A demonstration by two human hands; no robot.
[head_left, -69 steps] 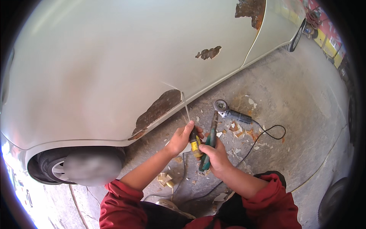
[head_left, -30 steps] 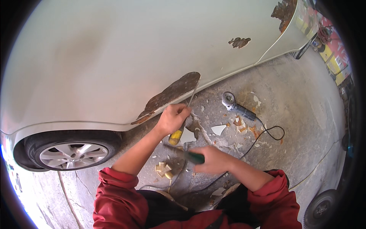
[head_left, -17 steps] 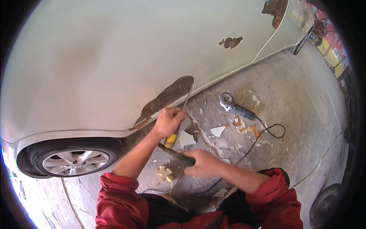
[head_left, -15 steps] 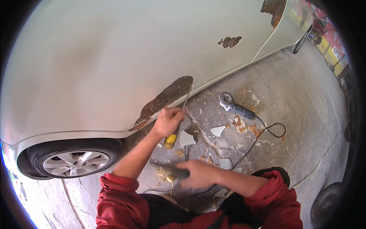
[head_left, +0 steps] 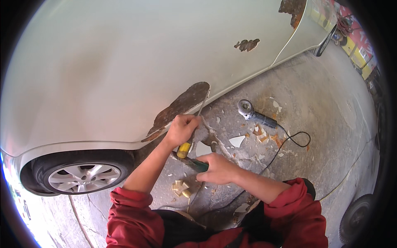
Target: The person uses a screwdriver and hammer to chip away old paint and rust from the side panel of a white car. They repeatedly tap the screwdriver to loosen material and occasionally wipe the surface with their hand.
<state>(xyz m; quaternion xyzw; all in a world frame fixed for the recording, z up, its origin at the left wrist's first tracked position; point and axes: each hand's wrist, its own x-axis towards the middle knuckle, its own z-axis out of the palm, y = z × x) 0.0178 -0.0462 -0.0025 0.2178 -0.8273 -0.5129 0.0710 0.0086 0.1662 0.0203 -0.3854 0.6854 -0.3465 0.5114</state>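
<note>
My left hand [head_left: 182, 130] is closed round a screwdriver [head_left: 184, 150] with a yellow handle. Its thin shaft slants up to the edge of a brown stripped patch [head_left: 182, 102] low on the white car body [head_left: 157, 49]. Below it, my right hand [head_left: 220, 168] grips a green-handled tool [head_left: 199, 165] with a dark metal part, whose exact kind I cannot make out. That dark part lies at the butt of the yellow handle; whether they touch is unclear.
An angle grinder [head_left: 258, 116] lies on the concrete floor, its black cord [head_left: 275, 155] trailing towards me. White flakes [head_left: 237, 141] and rusty bits [head_left: 260, 134] are scattered about. A car wheel [head_left: 84, 177] is at left, a pale yellowish object [head_left: 180, 188] below my hands.
My right hand has swung up and forward with the green-handled tool, from below to the screwdriver's butt. My left hand and the screwdriver have stayed nearly in place.
</note>
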